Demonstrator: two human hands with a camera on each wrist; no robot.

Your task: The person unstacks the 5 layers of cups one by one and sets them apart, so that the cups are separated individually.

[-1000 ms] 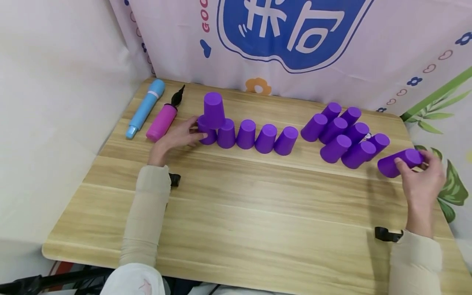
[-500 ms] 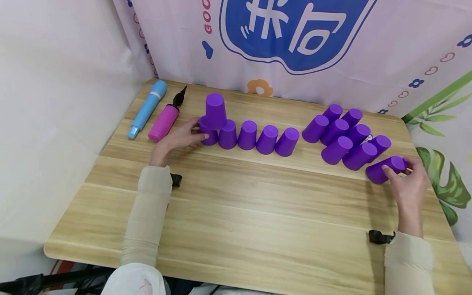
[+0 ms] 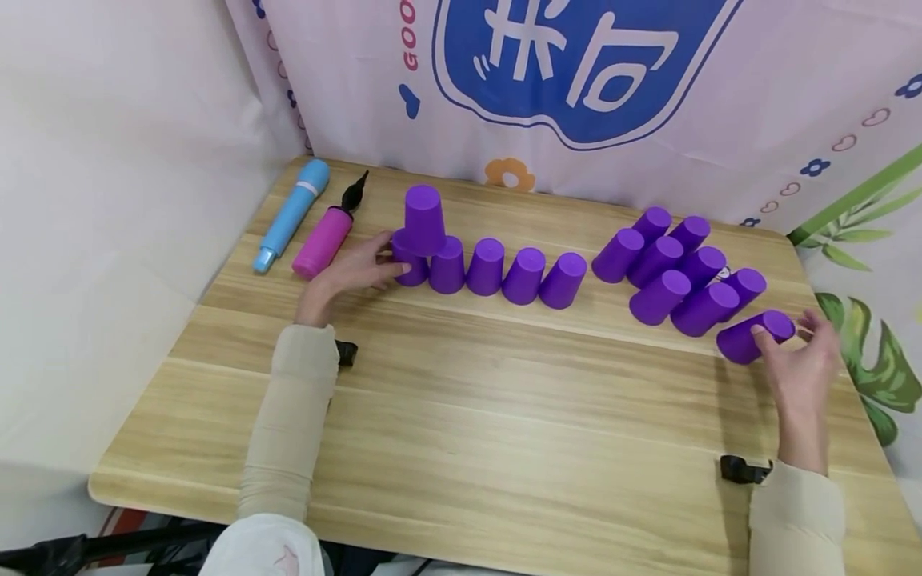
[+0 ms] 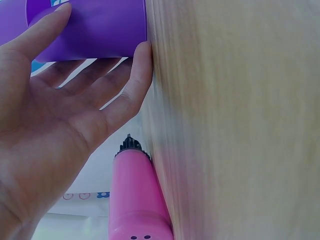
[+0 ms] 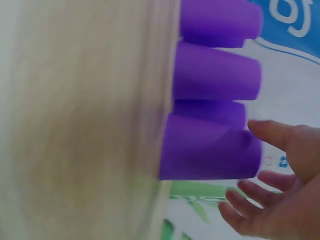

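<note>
My left hand (image 3: pixel 363 266) holds the sides of the leftmost upside-down purple cup (image 3: pixel 410 268) in a row. In the left wrist view, my thumb lies on the cup's side and the other fingers reach behind it. Another purple cup (image 3: pixel 425 220) stands upside down on top, bridging that cup and its neighbour (image 3: pixel 447 268). At the right, my right hand (image 3: pixel 803 364) is beside an upside-down purple cup (image 5: pixel 212 147) standing on the table. Its fingers are spread away from the cup in the right wrist view, with the thumb tip near the cup's top edge.
Several more purple cups (image 3: pixel 655 260) stand upside down in a cluster at the back right. A pink hand pump (image 3: pixel 324 240) with a black nozzle and a light-blue tube-shaped thing (image 3: pixel 291 212) lie at the back left. A printed cloth (image 3: pixel 360 104) hangs behind the wooden table (image 3: pixel 504 416).
My right hand moved left with the purple cup, bringing it beside the cluster, then its fingers loosened from it. My left hand stayed at the leftmost cup.
</note>
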